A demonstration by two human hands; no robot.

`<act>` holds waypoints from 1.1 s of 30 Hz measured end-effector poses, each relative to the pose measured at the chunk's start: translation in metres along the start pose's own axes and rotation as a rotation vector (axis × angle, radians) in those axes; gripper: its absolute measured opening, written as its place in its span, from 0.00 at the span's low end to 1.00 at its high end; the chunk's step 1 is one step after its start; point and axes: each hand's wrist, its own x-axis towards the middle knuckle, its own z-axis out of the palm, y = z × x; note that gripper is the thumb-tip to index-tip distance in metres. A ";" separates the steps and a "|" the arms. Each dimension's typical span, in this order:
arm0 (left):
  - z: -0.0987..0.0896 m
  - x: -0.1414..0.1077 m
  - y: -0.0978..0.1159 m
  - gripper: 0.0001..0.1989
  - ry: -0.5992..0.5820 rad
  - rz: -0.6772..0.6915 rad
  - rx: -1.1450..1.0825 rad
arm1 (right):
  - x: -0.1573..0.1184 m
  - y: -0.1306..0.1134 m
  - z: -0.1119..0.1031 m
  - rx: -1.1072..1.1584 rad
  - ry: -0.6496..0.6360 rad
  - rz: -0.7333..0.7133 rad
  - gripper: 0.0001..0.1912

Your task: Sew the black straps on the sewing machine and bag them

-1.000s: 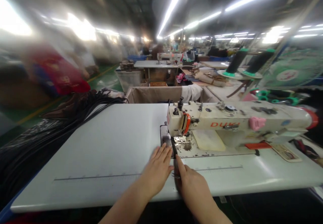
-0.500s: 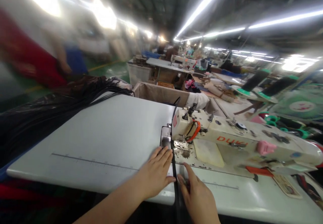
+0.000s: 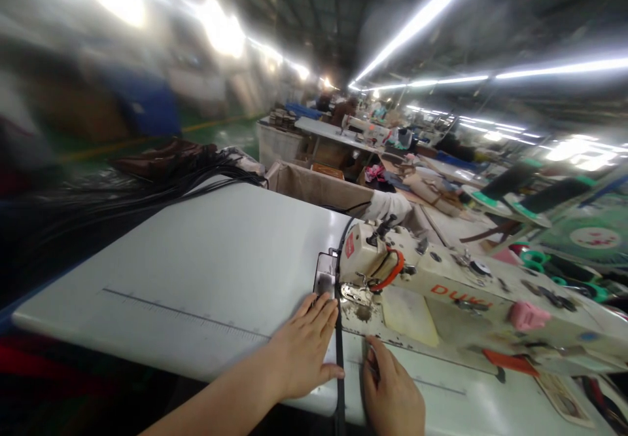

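A narrow black strap [image 3: 339, 344] runs from the table's front edge up under the head of a sewing machine [image 3: 422, 279] and on behind it. My left hand [image 3: 307, 344] lies flat with fingers stretched out, its fingertips and thumb along the strap's left side. On the right of the strap, my right hand [image 3: 392, 387] rests on the table with its fingers curled. Something small and dark shows partly inside those fingers, too hidden to name. The metal needle plate area [image 3: 356, 293] is just ahead of both hands.
A white table [image 3: 210, 253] with a printed ruler line surrounds the machine. Many black straps [image 3: 216, 174] hang over its far left corner. Behind stands a cloth-lined bin [image 3: 318, 184]. Black thread cones [image 3: 505, 184] stand at right. A pink block [image 3: 530, 316] sits on the machine arm.
My right hand has shifted right, away from the strap, and its fingers have curled more. My left hand stays by the strap. The strap's far end has dropped lower behind the machine.
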 end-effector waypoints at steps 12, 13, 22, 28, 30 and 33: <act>-0.001 -0.002 -0.001 0.46 -0.011 0.008 0.027 | -0.004 -0.008 0.003 0.063 0.073 0.051 0.20; 0.000 -0.002 -0.001 0.46 -0.010 0.007 0.032 | -0.005 -0.009 0.003 0.066 0.072 0.053 0.20; -0.001 0.000 0.001 0.31 0.098 0.019 0.087 | 0.002 -0.011 -0.006 0.063 0.165 -0.042 0.18; 0.001 0.002 0.000 0.26 0.148 0.025 0.108 | 0.004 -0.015 -0.009 0.080 0.190 -0.042 0.17; 0.003 0.004 -0.002 0.26 0.146 0.017 0.105 | 0.002 -0.015 -0.007 0.095 0.186 -0.038 0.17; 0.005 0.010 -0.008 0.27 0.129 0.012 0.092 | -0.001 -0.013 0.000 0.120 0.203 -0.021 0.18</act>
